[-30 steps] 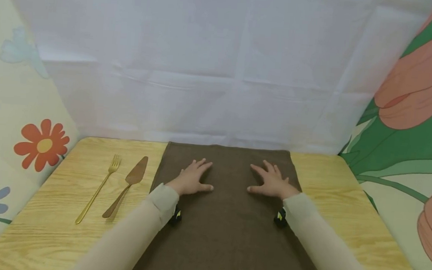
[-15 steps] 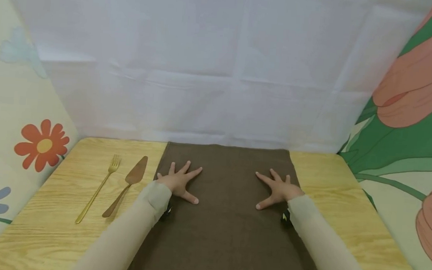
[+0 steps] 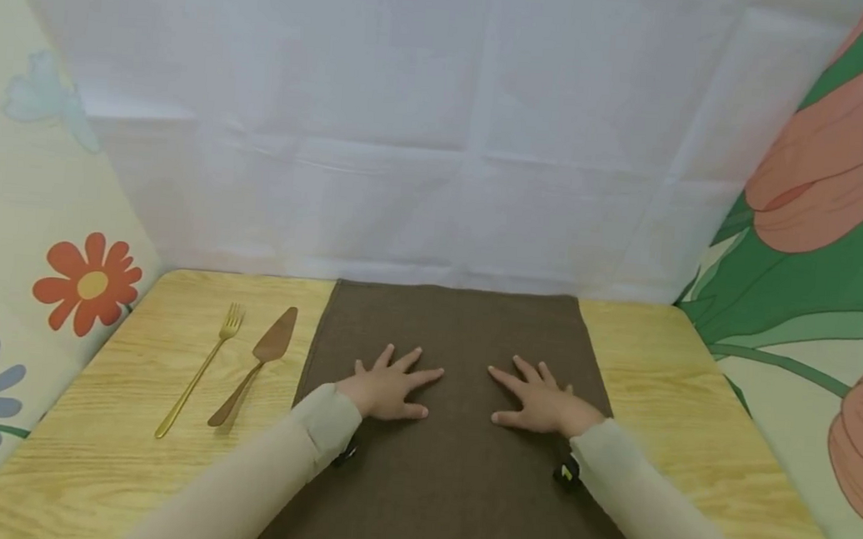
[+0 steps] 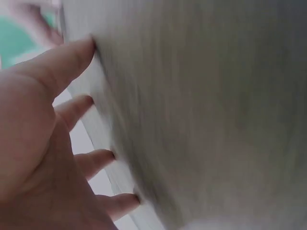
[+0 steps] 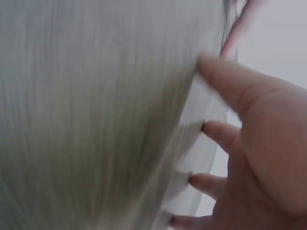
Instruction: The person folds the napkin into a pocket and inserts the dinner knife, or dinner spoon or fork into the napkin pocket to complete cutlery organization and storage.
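Observation:
A brown cloth (image 3: 454, 488) lies spread down the middle of the table. On its left part rests my left hand (image 3: 387, 390), fingers spread and holding nothing. My right hand (image 3: 546, 404) is likewise splayed on the right part, thumb and fingers pointing inward. In the left wrist view the fingertips of the left hand (image 4: 43, 110) touch the cloth surface, which is blurred. The right wrist view has the right hand (image 5: 259, 139) with its fingertips against the same blurred surface.
Left of the cloth, a gold fork (image 3: 201, 370) and a copper-coloured cake server (image 3: 258, 362) lie on the wooden table (image 3: 103, 447). A white sheet (image 3: 441, 136) hangs behind the table. Flower-patterned panels (image 3: 834, 314) flank both sides.
Both hands first spread apart and outward over the cloth, then came back inward and nearer to me. The fork and cake server stay where they lie.

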Action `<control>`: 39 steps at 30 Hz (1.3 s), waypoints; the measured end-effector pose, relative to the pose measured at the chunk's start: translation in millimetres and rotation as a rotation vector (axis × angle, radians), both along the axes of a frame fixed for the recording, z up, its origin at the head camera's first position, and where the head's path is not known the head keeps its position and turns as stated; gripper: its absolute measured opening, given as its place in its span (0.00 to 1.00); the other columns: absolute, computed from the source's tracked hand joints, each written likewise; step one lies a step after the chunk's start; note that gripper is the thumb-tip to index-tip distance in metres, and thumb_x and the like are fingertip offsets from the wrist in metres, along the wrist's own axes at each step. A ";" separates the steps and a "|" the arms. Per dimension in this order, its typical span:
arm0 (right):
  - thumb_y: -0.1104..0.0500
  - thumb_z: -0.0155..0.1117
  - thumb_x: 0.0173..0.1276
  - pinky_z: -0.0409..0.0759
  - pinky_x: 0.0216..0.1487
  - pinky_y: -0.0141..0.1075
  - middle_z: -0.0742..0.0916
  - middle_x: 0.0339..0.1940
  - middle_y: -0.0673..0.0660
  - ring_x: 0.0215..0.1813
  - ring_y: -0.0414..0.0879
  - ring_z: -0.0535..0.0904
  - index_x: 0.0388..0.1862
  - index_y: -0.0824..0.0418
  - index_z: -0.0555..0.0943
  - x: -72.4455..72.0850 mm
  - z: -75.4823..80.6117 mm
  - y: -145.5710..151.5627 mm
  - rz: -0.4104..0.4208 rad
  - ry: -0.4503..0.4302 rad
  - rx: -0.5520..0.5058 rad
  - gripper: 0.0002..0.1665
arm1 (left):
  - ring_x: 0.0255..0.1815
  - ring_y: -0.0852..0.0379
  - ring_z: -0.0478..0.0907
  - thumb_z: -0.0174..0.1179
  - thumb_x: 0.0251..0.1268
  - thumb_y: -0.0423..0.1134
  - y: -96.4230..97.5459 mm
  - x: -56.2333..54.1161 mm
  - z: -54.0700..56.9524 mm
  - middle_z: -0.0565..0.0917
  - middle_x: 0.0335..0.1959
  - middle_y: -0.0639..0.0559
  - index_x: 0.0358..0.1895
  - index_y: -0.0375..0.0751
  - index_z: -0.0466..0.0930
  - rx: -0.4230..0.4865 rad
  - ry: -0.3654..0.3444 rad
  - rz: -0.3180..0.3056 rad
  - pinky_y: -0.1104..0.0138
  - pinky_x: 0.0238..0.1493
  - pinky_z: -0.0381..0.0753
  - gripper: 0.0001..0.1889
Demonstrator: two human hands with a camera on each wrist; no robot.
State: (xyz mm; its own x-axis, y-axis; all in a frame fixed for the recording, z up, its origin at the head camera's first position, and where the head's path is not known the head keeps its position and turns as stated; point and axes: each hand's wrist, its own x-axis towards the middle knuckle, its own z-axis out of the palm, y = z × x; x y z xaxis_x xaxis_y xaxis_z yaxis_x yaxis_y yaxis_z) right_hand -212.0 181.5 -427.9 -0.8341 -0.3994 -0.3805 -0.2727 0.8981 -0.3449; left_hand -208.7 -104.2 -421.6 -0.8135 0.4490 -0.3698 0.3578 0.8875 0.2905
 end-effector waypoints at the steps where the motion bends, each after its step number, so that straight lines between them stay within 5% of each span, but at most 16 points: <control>1: 0.38 0.58 0.76 0.46 0.66 0.81 0.50 0.85 0.61 0.81 0.72 0.40 0.83 0.42 0.56 5.1 0.2 -5.2 0.029 -0.008 0.011 0.42 | 0.80 0.27 0.37 0.54 0.77 0.56 4.9 5.6 0.0 0.46 0.84 0.45 0.80 0.64 0.57 -0.023 0.002 -0.021 0.21 0.64 0.47 0.33; 5: 0.40 0.57 0.77 0.52 0.65 0.79 0.50 0.85 0.54 0.82 0.68 0.41 0.82 0.34 0.57 22.2 4.1 -14.1 0.134 -0.041 0.089 0.38 | 0.81 0.31 0.36 0.50 0.79 0.57 9.8 24.1 3.0 0.43 0.84 0.52 0.80 0.73 0.55 -0.110 -0.025 -0.048 0.21 0.63 0.50 0.30; 9: 0.38 0.62 0.72 0.54 0.64 0.80 0.49 0.85 0.50 0.82 0.68 0.39 0.81 0.30 0.57 28.9 6.4 -6.6 0.161 -0.081 0.091 0.42 | 0.81 0.30 0.33 0.54 0.74 0.61 -6.3 31.9 4.8 0.40 0.85 0.54 0.80 0.75 0.54 -0.117 -0.066 -0.038 0.19 0.61 0.49 0.34; 17: 0.44 0.81 0.55 0.49 0.66 0.80 0.44 0.85 0.57 0.76 0.81 0.29 0.83 0.39 0.56 20.3 7.8 25.9 0.069 -0.128 -0.040 0.61 | 0.78 0.22 0.27 0.76 0.48 0.60 -53.7 20.3 3.7 0.37 0.85 0.49 0.81 0.70 0.52 -0.023 -0.112 -0.047 0.16 0.58 0.44 0.56; 24: 0.49 0.84 0.51 0.52 0.67 0.77 0.46 0.84 0.65 0.74 0.85 0.34 0.84 0.46 0.56 16.6 12.4 38.7 0.045 -0.125 -0.056 0.66 | 0.76 0.18 0.29 0.77 0.46 0.59 -86.2 17.0 3.1 0.38 0.84 0.41 0.83 0.61 0.50 0.022 -0.094 -0.059 0.24 0.66 0.46 0.60; 29: 0.55 0.85 0.52 0.57 0.67 0.75 0.54 0.82 0.69 0.75 0.84 0.44 0.81 0.52 0.62 10.3 16.5 45.3 0.061 -0.056 -0.058 0.61 | 0.75 0.17 0.34 0.79 0.47 0.51 -103.4 15.1 10.1 0.43 0.81 0.30 0.81 0.48 0.56 0.095 -0.057 -0.048 0.26 0.66 0.55 0.57; 34: 0.56 0.79 0.61 0.69 0.64 0.68 0.71 0.70 0.73 0.70 0.76 0.64 0.72 0.65 0.72 -3.9 11.9 62.1 0.036 0.116 -0.097 0.43 | 0.74 0.21 0.53 0.77 0.55 0.42 -106.7 7.7 9.6 0.54 0.76 0.22 0.76 0.35 0.64 0.156 0.051 0.007 0.36 0.66 0.68 0.46; 39: 0.58 0.65 0.73 0.73 0.62 0.63 0.77 0.62 0.77 0.65 0.73 0.71 0.62 0.75 0.75 -23.4 4.8 77.4 -0.166 0.201 -0.302 0.26 | 0.71 0.23 0.60 0.68 0.68 0.39 -108.2 -4.9 6.4 0.59 0.72 0.19 0.73 0.25 0.63 0.287 0.163 0.141 0.38 0.65 0.69 0.36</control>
State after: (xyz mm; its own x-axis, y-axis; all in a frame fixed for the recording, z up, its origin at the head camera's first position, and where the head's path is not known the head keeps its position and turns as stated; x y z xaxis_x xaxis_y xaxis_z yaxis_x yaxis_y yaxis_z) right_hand -235.4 258.9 -423.1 -0.9425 -0.3220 -0.0892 -0.2215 0.8019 -0.5549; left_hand -213.6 -212.4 -415.2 -0.9127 0.3949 -0.1052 0.3000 0.8221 0.4839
